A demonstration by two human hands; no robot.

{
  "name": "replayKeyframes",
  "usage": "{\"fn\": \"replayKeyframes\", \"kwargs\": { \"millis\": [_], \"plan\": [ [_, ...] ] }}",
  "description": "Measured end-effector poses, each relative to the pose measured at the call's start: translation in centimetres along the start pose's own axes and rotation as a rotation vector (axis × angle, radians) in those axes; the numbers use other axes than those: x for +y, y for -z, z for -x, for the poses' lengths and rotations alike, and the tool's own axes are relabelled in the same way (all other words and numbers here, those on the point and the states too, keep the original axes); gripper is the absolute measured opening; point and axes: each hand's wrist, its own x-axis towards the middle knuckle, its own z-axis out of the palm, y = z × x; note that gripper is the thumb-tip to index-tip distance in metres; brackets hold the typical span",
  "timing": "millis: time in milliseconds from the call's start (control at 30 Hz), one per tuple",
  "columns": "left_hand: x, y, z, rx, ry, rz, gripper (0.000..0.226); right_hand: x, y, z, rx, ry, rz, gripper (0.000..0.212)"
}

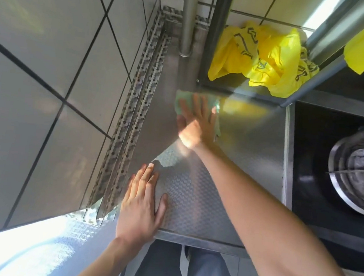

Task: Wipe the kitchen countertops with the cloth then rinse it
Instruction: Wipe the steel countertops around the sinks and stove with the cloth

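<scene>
While the left hand lies flat on the countertop, the right hand's flat, released grip half-hides the cloth.

A kitchen, seen from above. A textured steel countertop meets a wall of large grey tiles with dark grout. Beside the counter sits a black stove top with a gas burner and its metal ring. A crumpled yellow plastic bag lies on a lower shelf.
</scene>
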Motion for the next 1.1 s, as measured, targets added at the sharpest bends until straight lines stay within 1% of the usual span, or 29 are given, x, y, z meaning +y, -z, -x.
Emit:
{"fn": "replayKeyframes", "kwargs": {
  "millis": [67, 100, 167, 267, 333, 367, 433, 533, 633, 733, 800, 933, 1033, 1100],
  "plan": [
    [0.2, 0.3, -0.1, -0.005, 0.01, 0.017, 0.06, -2.9, -1.3, 1.6, -0.056, 0.23, 0.02, 0.052],
    [0.3, 0.5, -0.1, -0.012, 0.014, 0.033, 0.06, -3.0, -1.6, 3.0, -0.07, 0.346, 0.013, 0.051],
    [0.1, 0.9, 0.0, -0.035, 0.008, 0.068, 0.06, -0.9, -1.7, 6.4, -0.066, 0.54, -0.012, 0.049],
    [-1.3, 1.4, 1.2, -0.083, -0.035, 0.082, 0.059, 4.9, -0.8, 10.4, -0.127, 0.703, 0.085, 0.049],
    [-2.3, 1.6, 2.2, -0.091, -0.059, 0.075, 0.058, 8.0, 0.0, 10.2, -0.173, 0.722, 0.142, 0.051],
    [-2.5, 1.6, 2.5, -0.09, -0.065, 0.069, 0.057, 8.9, 0.4, 9.3, -0.171, 0.701, 0.159, 0.051],
    [-2.4, 1.3, 2.8, -0.074, -0.052, 0.048, 0.057, 9.2, 0.9, 6.4, -0.14, 0.601, 0.156, 0.05],
    [-1.9, 0.8, 2.7, -0.052, -0.024, 0.01, 0.059, 6.7, 1.2, 0.6, -0.072, 0.384, 0.088, 0.049],
    [-2.0, 0.7, 2.7, -0.049, -0.023, -0.007, 0.059, 2.4, 0.8, -3.9, -0.082, 0.169, 0.043, 0.052],
    [-1.9, 0.8, 2.7, -0.055, -0.014, -0.023, 0.059, -1.5, -0.1, -5.8, -0.083, 0.091, -0.018, 0.052],
    [-1.7, 1.0, 2.7, -0.064, -0.009, -0.032, 0.059, -3.0, -0.5, -5.3, -0.096, 0.156, -0.027, 0.052],
    [-1.5, 1.3, 2.6, -0.06, -0.002, -0.021, 0.059, -3.1, -1.3, 0.6, -0.109, 0.49, 0.019, 0.053],
    [-1.5, 1.2, 2.6, -0.054, -0.009, -0.003, 0.059, 0.5, -1.5, 6.9, -0.127, 0.671, -0.008, 0.049],
    [-1.6, 1.1, 2.6, -0.05, -0.021, 0.002, 0.059, 4.4, -0.9, 9.3, -0.141, 0.68, 0.018, 0.047]
  ]
}}
